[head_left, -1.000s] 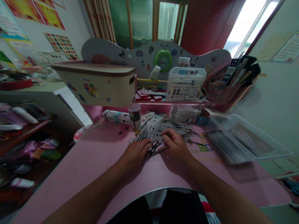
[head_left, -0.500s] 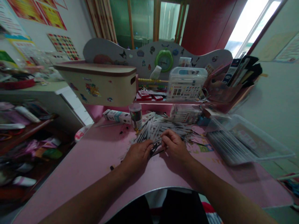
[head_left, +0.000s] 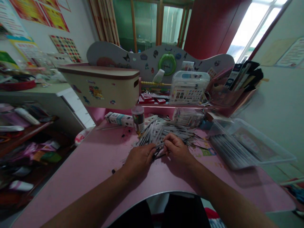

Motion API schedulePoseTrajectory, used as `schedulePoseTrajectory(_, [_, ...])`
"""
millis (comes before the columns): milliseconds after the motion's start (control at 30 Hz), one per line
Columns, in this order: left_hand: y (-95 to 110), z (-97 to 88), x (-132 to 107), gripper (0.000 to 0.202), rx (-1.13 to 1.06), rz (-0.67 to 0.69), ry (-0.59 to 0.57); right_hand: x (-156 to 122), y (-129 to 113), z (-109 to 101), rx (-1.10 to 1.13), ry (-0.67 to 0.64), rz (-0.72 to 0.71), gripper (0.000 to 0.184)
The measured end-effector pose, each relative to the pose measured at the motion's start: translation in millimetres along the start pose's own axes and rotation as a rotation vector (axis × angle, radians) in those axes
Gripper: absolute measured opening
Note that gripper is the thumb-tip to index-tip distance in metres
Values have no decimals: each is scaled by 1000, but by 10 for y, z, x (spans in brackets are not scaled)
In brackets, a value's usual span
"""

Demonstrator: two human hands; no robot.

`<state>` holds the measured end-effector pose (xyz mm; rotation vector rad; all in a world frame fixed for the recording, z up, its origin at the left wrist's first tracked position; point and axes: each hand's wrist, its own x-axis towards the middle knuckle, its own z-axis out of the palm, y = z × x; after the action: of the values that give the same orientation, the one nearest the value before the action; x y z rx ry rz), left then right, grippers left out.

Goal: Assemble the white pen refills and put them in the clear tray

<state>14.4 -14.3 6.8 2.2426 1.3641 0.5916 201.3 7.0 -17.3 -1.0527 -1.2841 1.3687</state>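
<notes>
My left hand (head_left: pixel 140 156) is closed, thumb and forefinger pinching one end of a slim grey pen-like stick (head_left: pixel 159 145). The stick's other end meets the curled fingertips of my right hand (head_left: pixel 175 147), also closed. Just beyond both hands spreads a loose pile of thin white and grey pen-like sticks (head_left: pixel 154 131), several with dark ends. More dark-tipped pieces lie under the fingers, partly hidden. A small black cap (head_left: pixel 113 171) rests beside my left wrist.
A clear cup (head_left: pixel 138 118) and a long printed box (head_left: pixel 118 118) stand behind the pile on the pink desk (head_left: pixel 95 167). At right, a clear plastic box (head_left: pixel 268 142) holds rows of grey sticks. A cream bin (head_left: pixel 99 90) and a clear carry case (head_left: pixel 188 88) occupy the shelf.
The camera view has shifted slightly. Both hands stay nearly in place, and the grey stick now shows more plainly between the fingertips.
</notes>
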Motion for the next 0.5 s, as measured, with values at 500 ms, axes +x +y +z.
schedulePoseTrajectory(500, [-344,-194,141,22,-44,213,456,-309,-892,-416,-1186,-67,-378,13])
